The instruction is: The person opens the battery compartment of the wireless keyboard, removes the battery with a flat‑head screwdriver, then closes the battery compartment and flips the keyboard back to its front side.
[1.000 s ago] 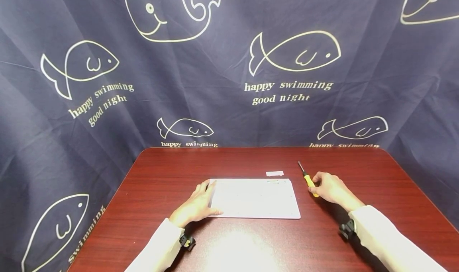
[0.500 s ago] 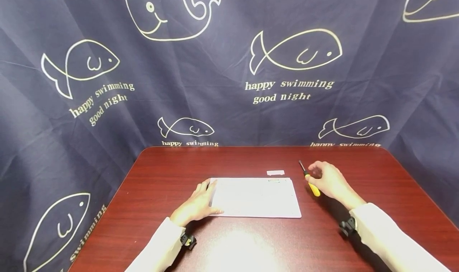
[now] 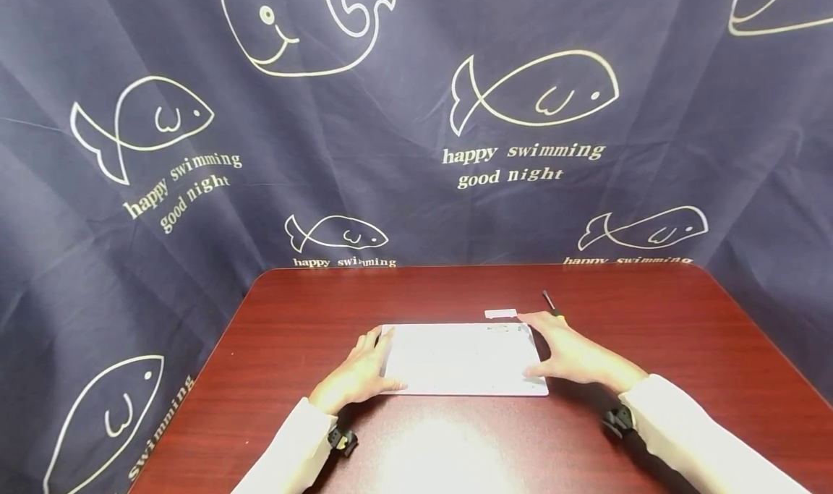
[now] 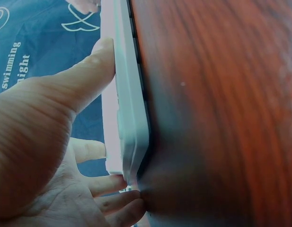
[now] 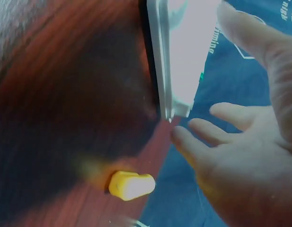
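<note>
A white keyboard (image 3: 455,360) lies face down; dark keys show under its edge in the left wrist view. My left hand (image 3: 356,369) rests on its left end, thumb on the top near the front edge, other fingers at the end and far corner. Over the right end, my right hand (image 3: 573,349) spreads thumb and fingers, fingertips close to the keyboard's corner in the right wrist view. A small slot (image 3: 498,328) is exposed at the far right of the keyboard. Just behind lies a small white cover (image 3: 500,313), beside my right fingertips.
A screwdriver (image 3: 549,301) with a yellow handle (image 5: 131,185) lies to the right, partly hidden behind my right hand in the head view. The red-brown wooden table (image 3: 312,299) ends at a dark blue curtain (image 3: 416,118) printed with fish.
My right hand has let go of the screwdriver, leaving it on the table, and has moved left to the keyboard's right end. The left hand stays put.
</note>
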